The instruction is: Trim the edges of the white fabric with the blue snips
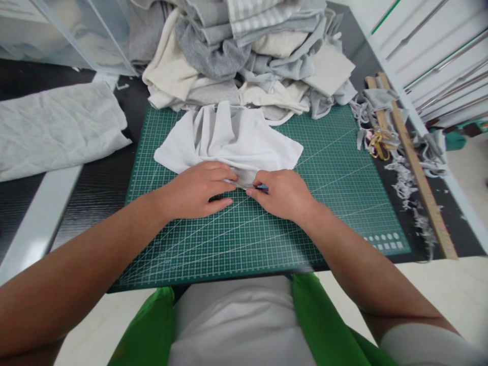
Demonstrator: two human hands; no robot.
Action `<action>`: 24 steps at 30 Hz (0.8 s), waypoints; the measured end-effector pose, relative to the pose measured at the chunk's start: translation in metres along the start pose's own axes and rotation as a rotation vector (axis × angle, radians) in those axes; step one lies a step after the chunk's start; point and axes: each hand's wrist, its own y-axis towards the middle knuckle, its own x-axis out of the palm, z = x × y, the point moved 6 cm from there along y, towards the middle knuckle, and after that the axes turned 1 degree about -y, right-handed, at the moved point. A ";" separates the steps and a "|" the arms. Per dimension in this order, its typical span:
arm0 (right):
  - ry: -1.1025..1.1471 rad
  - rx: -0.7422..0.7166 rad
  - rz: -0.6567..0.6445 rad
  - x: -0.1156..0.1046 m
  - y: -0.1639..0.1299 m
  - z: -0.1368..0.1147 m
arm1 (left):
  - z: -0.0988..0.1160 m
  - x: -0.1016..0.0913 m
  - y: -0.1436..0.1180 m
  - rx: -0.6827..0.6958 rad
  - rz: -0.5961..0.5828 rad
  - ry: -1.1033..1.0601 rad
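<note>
We mark the left hand (200,190) palm down, thumb spread from the fingers, fingertips at the near edge of the white cloth (259,142); can't tell if they grip it. Right hand (287,195): curled, thumb and forefinger pinching a small blue object (262,188) at that same edge. Mostly hidden, so we can't say if it has a blade.

Risk, our call: if it's sharp, left fingertips sit near its line, and a slip could nick them. Bunched layers hide what lies under the edge, so the object could catch a fold we don't mean to touch. Loose hold on the left could also let the edge skid on the cutting mat (267,239).

Cloth lies flat-ish on the mat, just beyond the hands. Long axis runs left to right, one pointed corner out each side; near edge faces us, folds fan away toward the far side. There it comes up close to the fabric pile (213,56), which overlaps the mat's far edge; a tug there could snag, we judge.
</note>
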 end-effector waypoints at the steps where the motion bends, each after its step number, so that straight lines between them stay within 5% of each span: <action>1: 0.004 0.001 -0.001 0.000 0.000 0.000 | 0.000 0.000 0.000 0.001 0.001 0.002; 24: -0.017 -0.003 -0.026 -0.005 0.002 -0.002 | 0.001 -0.001 0.001 0.000 -0.010 -0.024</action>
